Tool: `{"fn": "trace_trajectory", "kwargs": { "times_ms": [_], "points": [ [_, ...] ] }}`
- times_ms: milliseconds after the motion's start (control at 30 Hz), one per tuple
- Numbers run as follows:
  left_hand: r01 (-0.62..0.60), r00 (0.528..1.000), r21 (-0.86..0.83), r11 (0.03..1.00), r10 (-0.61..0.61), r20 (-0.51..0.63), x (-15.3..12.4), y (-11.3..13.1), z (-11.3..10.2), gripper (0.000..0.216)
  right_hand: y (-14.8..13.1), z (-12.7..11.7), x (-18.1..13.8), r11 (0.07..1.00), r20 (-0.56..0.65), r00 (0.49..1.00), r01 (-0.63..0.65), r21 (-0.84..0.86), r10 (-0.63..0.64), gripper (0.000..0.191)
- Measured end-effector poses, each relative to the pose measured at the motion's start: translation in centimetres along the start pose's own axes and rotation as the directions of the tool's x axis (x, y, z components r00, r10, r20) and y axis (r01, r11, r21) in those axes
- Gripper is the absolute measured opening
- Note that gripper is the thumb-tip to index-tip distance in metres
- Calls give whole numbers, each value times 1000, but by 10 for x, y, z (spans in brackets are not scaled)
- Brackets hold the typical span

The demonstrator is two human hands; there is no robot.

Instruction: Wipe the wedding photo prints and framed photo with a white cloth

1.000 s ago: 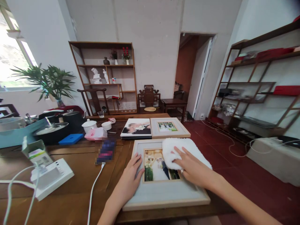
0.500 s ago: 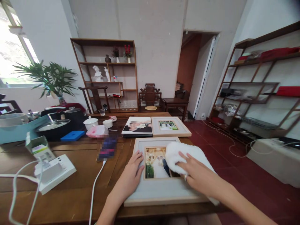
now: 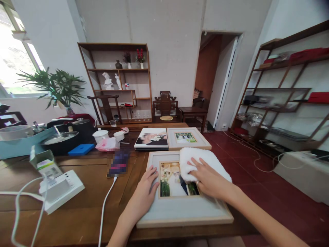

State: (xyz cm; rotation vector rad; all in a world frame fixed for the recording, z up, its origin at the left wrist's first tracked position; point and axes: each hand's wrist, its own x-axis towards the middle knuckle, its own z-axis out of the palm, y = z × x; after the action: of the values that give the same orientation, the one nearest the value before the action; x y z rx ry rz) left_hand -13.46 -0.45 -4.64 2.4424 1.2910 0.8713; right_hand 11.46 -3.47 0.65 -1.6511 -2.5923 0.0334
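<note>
A large picture frame [image 3: 180,211] with a pale mat and a wedding photo [image 3: 172,181] lies flat at the near edge of the wooden table [image 3: 82,192]. My left hand [image 3: 145,193] rests flat, fingers spread, on the frame's left mat. My right hand [image 3: 208,180] presses a white fluffy towel [image 3: 197,159] onto the glass at the photo's upper right, fingers stretched over the cloth. A ring shows on one finger.
Behind the frame lie a photo book [image 3: 151,139] and a smaller framed photo [image 3: 186,138]. A phone [image 3: 118,163] with a white cable, a white box [image 3: 60,190], cookware, a blue pad and tissue pack sit left. Shelves line the walls.
My right hand slid the towel back and forth over the glass, first toward me, now up again to the photo's upper right. My left hand stayed on the frame's left side.
</note>
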Motion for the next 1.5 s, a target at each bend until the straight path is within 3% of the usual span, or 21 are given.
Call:
{"fn": "trace_trajectory", "kwargs": {
  "times_ms": [167, 267, 433, 667, 900, 1033, 1300, 1400, 1500],
  "points": [
    [8, 1000, 4, 1000, -8, -5, -1, 1, 0, 32, -41, -23, -51, 995, 219, 976, -25, 93, 4, 48],
    [18, 1000, -2, 1000, -18, -13, -1, 1, 0, 31, -63, -35, -65, 997, 312, 950, -31, 74, 6, 50],
    [11, 1000, 22, 1000, -11, 19, 0, 1, -1, 32, -73, -29, -61, 993, 269, 963, -51, 106, 20, 52],
    [-3, 1000, -20, 1000, 3, 7, -2, 2, -4, 32, -18, 7, -14, 997, -52, 998, -33, 72, 37, 54],
    [-15, 1000, -9, 1000, 15, 3, -1, -1, -2, 31, 12, 9, 43, 1000, -144, 990, -3, 26, 6, 54],
    [-32, 999, 1, 999, 32, -12, -2, -4, 1, 30, 4, 10, 33, 997, -116, 991, 66, 50, -60, 51],
    [-42, 998, -8, 999, 41, -50, -1, -8, 6, 29, -47, -20, -44, 962, 118, 981, 120, 244, -153, 44],
    [-61, 995, -16, 998, 60, -74, -1, -10, 7, 29, -66, -22, -48, 948, 216, 948, 171, 269, -232, 41],
    [-75, 995, -26, 997, 73, -75, -1, -11, 7, 29, -74, -13, -43, 944, 210, 950, 166, 285, -230, 41]
  ]
}}
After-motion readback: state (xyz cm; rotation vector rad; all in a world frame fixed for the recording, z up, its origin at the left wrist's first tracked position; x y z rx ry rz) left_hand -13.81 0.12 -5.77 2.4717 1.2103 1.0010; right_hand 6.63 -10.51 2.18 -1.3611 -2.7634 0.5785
